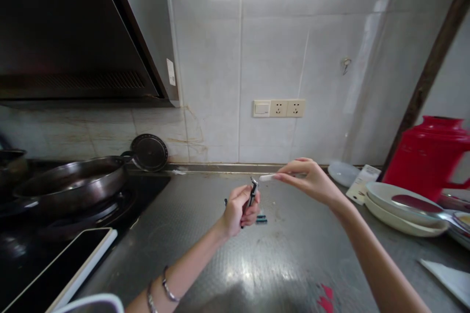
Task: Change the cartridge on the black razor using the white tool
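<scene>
My left hand [238,209] is closed around a slim black-and-silver handle [253,190] with a bent metal tip pointing up, which looks like a razor handle. My right hand [306,178] pinches a small white strip [267,177] between thumb and fingers. The strip's end lies just right of the handle's tip, with a small gap between them. Beneath and behind my left hand, small teal-and-dark pieces [261,219] rest on the metal counter [282,264]. Their exact kind is too small to make out.
On the left are a stove with a steel pan [73,183] and a phone-like slab [69,269]. At right stand a red jug [422,161], stacked white dishes [400,215] and a clear lid [343,172]. Red scraps [326,298] lie near the front. Wall sockets [287,108] are behind.
</scene>
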The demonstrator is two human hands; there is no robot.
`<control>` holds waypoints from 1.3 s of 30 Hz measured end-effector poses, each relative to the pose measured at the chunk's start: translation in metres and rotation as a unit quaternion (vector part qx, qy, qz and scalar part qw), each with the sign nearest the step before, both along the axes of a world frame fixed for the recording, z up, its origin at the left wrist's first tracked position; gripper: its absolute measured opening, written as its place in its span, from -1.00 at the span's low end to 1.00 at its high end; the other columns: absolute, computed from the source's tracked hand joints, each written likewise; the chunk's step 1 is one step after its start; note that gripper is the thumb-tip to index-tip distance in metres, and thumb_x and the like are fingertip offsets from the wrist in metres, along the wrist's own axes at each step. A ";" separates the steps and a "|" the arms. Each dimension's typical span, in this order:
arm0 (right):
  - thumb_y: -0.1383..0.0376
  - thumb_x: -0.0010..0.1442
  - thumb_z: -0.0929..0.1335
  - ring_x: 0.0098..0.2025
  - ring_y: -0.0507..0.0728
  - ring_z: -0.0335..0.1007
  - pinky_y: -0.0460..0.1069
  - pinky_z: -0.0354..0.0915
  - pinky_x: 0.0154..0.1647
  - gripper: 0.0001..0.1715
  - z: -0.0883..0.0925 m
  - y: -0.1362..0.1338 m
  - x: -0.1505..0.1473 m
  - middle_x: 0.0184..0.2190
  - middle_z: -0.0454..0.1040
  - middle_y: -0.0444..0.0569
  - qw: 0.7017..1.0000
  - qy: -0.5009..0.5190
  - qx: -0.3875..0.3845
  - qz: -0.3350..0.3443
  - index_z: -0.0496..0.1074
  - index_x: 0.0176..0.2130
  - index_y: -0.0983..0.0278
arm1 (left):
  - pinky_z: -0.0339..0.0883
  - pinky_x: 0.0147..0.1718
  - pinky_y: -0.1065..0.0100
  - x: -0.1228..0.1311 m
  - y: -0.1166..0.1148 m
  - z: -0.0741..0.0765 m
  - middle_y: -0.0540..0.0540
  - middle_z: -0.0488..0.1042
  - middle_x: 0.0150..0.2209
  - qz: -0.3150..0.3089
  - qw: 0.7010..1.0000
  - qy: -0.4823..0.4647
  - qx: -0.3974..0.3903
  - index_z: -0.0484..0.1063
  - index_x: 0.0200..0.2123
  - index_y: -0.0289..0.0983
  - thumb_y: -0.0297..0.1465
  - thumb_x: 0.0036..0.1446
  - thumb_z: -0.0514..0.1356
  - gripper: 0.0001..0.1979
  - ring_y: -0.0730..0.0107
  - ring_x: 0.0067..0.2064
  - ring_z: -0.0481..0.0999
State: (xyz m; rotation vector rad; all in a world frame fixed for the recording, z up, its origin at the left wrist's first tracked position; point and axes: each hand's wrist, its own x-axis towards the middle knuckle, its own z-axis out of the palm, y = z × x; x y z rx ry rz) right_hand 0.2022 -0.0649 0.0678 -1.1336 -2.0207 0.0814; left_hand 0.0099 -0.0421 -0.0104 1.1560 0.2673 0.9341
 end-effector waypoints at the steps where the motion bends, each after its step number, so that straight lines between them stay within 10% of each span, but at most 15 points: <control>1: -0.05 0.08 0.29 -0.38 0.14 0.42 0.07 0.14 -0.07 -0.55 0.000 0.000 0.001 -0.42 0.56 -0.02 1.000 0.004 0.000 -0.007 0.54 -0.44 0.24 | -0.24 -0.86 0.60 0.000 0.000 0.000 0.18 -0.01 -0.76 -0.004 1.000 -0.003 -0.002 0.23 -0.48 -0.29 -0.15 0.14 0.03 -0.67 0.68 -0.78 -0.17; 39: 0.01 0.11 0.30 -0.43 0.07 0.40 0.09 0.01 0.02 -0.64 -0.001 -0.006 -0.015 -0.49 0.54 -0.12 0.998 -0.034 0.055 0.008 0.52 -0.45 0.18 | -0.25 -0.85 0.60 -0.005 0.005 -0.002 0.18 0.00 -0.76 0.015 1.000 0.021 0.009 0.24 -0.46 -0.30 -0.09 0.08 0.07 -0.64 0.68 -0.78 -0.14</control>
